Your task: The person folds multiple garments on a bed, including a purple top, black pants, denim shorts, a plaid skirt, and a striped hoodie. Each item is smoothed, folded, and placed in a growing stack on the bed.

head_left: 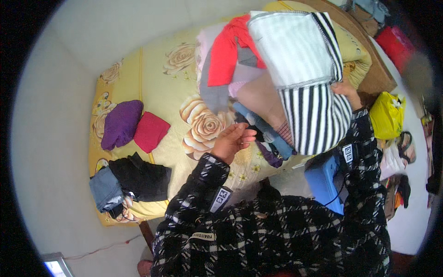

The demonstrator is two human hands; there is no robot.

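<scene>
My right hand (349,92) grips the edge of a black-and-white striped garment (307,111), raised over the bed. The upper part of the garment shows a pale white panel with dark seams. My left hand (233,142) is empty, its fingers stretched out, above the bed's edge. Beside it lies a pile with blue jeans (267,131) and a brownish cloth (263,99). Farther back in the pile are a red garment (226,57) and a grey garment (214,90). The striped garment hides part of this pile.
A yellow rose-patterned sheet (168,92) covers the bed. At the left lie a folded purple cloth (122,124), a dark red cloth (151,131), black clothing (143,180) and folded jeans (106,184). A blue plastic object (320,177) and a yellow bag (387,115) stand at the right.
</scene>
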